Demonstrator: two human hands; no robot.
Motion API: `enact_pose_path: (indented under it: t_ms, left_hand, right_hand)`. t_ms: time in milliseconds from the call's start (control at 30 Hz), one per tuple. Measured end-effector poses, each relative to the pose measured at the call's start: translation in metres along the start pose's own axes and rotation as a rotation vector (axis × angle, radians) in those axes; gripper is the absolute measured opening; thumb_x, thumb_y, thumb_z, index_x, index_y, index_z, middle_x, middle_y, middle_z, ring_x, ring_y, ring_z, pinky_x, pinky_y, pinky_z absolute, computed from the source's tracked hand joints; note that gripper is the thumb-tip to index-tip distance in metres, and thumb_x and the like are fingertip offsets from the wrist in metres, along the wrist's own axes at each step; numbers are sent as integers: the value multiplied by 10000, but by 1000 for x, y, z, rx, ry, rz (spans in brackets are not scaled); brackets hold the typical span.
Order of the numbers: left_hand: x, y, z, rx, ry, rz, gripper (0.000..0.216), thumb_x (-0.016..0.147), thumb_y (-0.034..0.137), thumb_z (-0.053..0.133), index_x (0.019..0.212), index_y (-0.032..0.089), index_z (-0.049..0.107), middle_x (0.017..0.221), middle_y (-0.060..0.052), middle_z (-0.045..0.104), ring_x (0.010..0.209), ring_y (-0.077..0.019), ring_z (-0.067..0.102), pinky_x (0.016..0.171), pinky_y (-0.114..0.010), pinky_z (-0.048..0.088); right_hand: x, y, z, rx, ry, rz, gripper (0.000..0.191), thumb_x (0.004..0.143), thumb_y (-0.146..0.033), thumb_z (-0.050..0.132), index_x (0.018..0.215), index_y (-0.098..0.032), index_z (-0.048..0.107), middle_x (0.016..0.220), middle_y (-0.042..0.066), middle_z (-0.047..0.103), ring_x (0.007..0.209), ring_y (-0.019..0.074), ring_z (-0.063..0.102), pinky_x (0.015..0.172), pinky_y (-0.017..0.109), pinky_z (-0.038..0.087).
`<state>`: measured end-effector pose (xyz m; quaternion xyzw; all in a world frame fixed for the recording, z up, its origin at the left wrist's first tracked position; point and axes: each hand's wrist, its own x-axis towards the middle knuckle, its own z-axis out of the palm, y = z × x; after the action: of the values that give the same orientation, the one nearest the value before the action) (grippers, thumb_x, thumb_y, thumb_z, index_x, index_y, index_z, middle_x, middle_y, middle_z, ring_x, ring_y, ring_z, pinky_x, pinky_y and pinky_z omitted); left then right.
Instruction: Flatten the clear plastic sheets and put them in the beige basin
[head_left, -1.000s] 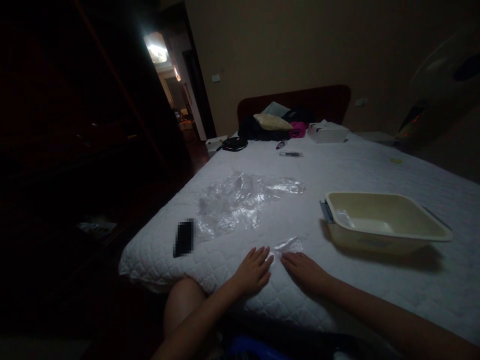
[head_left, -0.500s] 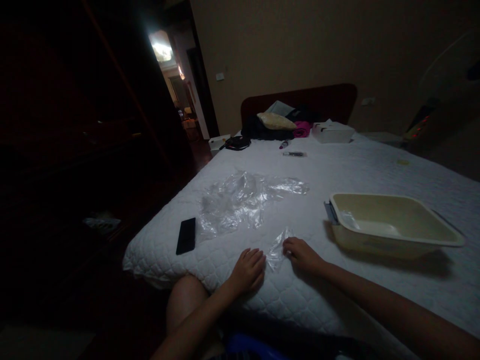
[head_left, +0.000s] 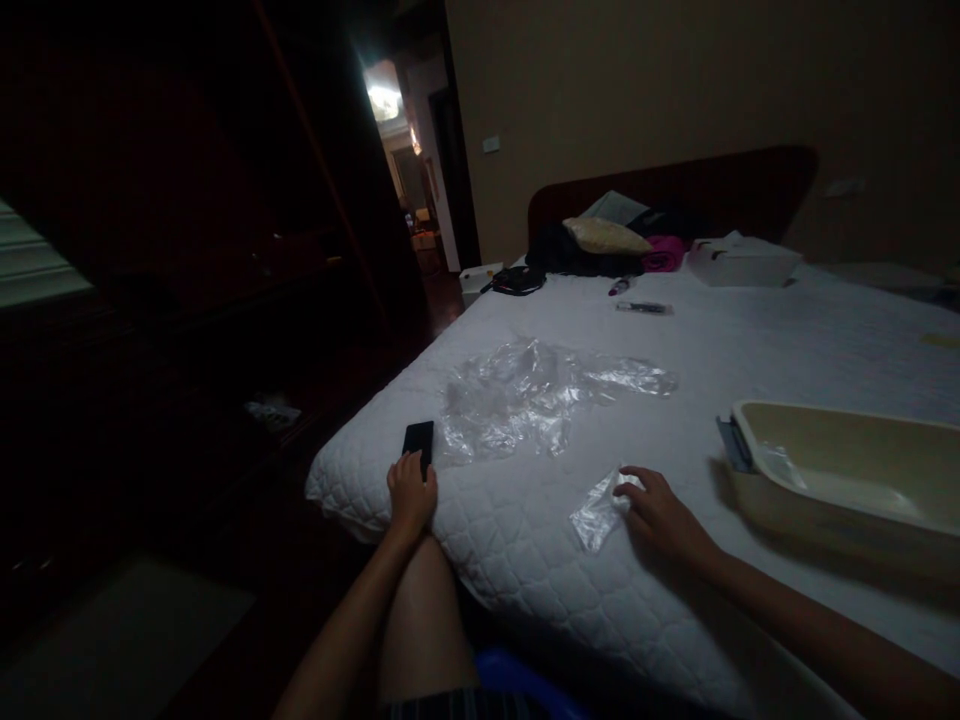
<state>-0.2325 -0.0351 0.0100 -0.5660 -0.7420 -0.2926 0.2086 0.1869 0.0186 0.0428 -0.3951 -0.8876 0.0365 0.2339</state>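
On the quilted white bed (head_left: 517, 540), a small crinkled clear bag (head_left: 598, 512) lies just left of the nearer right hand (head_left: 666, 515), long axis slanting away rightward, those curled fingers' pinch unclear; the left hand's (head_left: 411, 492) bent fingers overlap the flat black phone's (head_left: 418, 437) near end, grip unclear, with glossy rumpled plastic sheeting (head_left: 525, 400) beyond.

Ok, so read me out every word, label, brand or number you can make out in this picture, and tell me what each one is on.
No text can be read.
Black phone: dark screen, no legible text.
Small clear plastic piece: creases and glare, no legible text.
Slim packet, purple-ended item and white box: too small or blurred.
Cream tub: too dim to read any label.
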Motion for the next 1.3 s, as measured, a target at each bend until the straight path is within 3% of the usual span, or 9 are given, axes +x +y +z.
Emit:
enact_pose_path:
  t_ms: [133,267,467,600,767,833,1033,1300]
  left_hand:
    - [1,-17,6,73,-70,-103,402,821,313,394,1166,112,446,1129,-145,540,1116,-265,437,988,-502,213]
    - [3,-23,13,121,-121,-76,468,820,359,392,1201,89,421,1153,-160,524,1123,-268,428,1013,-505,155]
    - [8,-15,13,110,-40,-30,449,796,340,444,1160,77,438,1137,-179,520,1133,-289,414,1009,-522,158]
    - [3,16,2,-23,45,206,330,801,228,444,1112,120,463,1175,-154,493,1195,-275,356,1008,-519,178]
    - [-11,83,9,-258,-14,770,249,815,144,421,1039,196,515,1054,-86,569,1042,-209,495,888,-401,384]
    - [-15,114,17,-328,-95,891,231,825,174,437,1039,190,522,1004,-91,583,955,-190,534,804,-343,428]
    - [-13,186,28,-382,-290,926,224,844,193,435,1054,180,513,787,-61,575,734,-154,538,656,-285,416]
    - [-20,213,26,-359,-310,995,126,840,197,425,868,177,547,714,-41,534,702,-153,509,648,-284,390]
  right_hand:
    - [-1,-1,1,7,-19,-18,223,732,-158,434,911,-186,566,1158,126,465,1100,248,405,865,396,418]
    - [-2,0,4,33,-20,-26,204,748,-189,439,902,-189,573,1155,133,472,1094,258,414,863,407,423]
    - [-6,1,1,50,-20,8,200,765,-222,433,913,-202,566,1156,126,473,1083,251,432,852,404,438]
    - [-13,0,0,52,-25,50,213,767,-213,430,935,-197,560,1152,125,475,1072,242,446,848,389,441]
    - [-22,-6,-2,69,-20,77,243,804,-195,398,990,-175,553,1098,127,508,986,212,504,819,351,449]
    - [-25,-10,-5,73,-26,74,247,818,-194,384,993,-172,557,1047,119,534,928,200,527,791,339,455]
    - [-31,-18,-9,64,-91,74,267,851,-188,337,998,-190,559,994,96,561,851,184,550,734,308,452]
    - [-31,-15,-9,78,-117,150,313,809,-152,377,1069,-202,543,1158,99,515,917,196,563,767,308,448]
